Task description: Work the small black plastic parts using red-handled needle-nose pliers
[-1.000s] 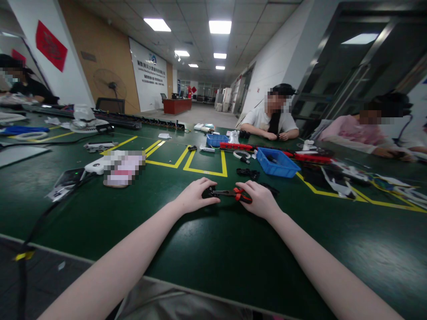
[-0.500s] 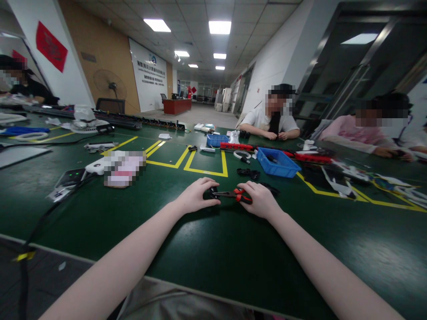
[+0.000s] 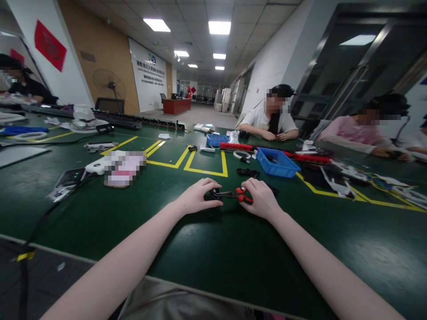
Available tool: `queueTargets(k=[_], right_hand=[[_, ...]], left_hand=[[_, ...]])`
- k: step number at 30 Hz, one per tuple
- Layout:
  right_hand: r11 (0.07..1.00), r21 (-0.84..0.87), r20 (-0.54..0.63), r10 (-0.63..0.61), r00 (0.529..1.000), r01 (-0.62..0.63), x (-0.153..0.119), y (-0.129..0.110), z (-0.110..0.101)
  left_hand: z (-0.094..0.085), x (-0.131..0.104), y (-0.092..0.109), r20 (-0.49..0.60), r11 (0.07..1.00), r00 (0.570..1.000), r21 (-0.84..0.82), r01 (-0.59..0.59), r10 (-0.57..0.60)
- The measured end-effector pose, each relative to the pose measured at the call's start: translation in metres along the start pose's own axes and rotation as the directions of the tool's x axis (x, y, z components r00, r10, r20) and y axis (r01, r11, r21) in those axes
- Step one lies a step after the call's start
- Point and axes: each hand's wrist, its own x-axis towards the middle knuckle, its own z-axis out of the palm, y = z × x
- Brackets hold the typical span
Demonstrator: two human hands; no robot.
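In the middle of the head view, my right hand (image 3: 262,198) is closed on the handles of red and black long-nose pliers (image 3: 245,196). Their jaws point left and touch a small black part (image 3: 212,194), whose exact kind I cannot make out. My left hand (image 3: 200,195) holds this black part between thumb and fingers, which hide much of it. Both hands are just above the green table (image 3: 213,249). Behind my right hand lies a black piece (image 3: 274,190), partly covered, and beyond it a bundle of black cable (image 3: 247,173).
A blue bin (image 3: 277,163) and a smaller blue bin (image 3: 217,141) stand farther back, near a long red strip (image 3: 235,146). On the left are a phone (image 3: 125,171), a white device (image 3: 96,164) and a black cable (image 3: 43,218). Several people sit around the table.
The pliers' handles look slightly more spread, and the fingers of my right hand have shifted on them. My left hand and the black part have moved slightly right.
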Motion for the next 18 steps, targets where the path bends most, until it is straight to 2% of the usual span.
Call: queueTargets(k=[6, 11, 18], right_hand=[[0.999, 0.0, -0.017, -0.042, 0.999, 0.042, 0.0008, 0.0008, 0.0021], [0.996, -0.002, -0.021, -0.089, 0.996, 0.089, 0.0015, -0.0006, 0.0013], [0.995, -0.022, -0.031, -0.099, 0.995, 0.098, 0.0014, -0.0007, 0.0006]], left_hand=[[0.0051, 0.0001, -0.0031, -0.049, 0.997, 0.997, 0.042, -0.065, 0.067], [0.0073, 0.0009, -0.0022, -0.039, 0.99, 0.992, 0.082, -0.114, 0.117], [0.006, 0.0003, -0.0004, -0.004, 0.993, 0.996, 0.074, -0.092, 0.092]])
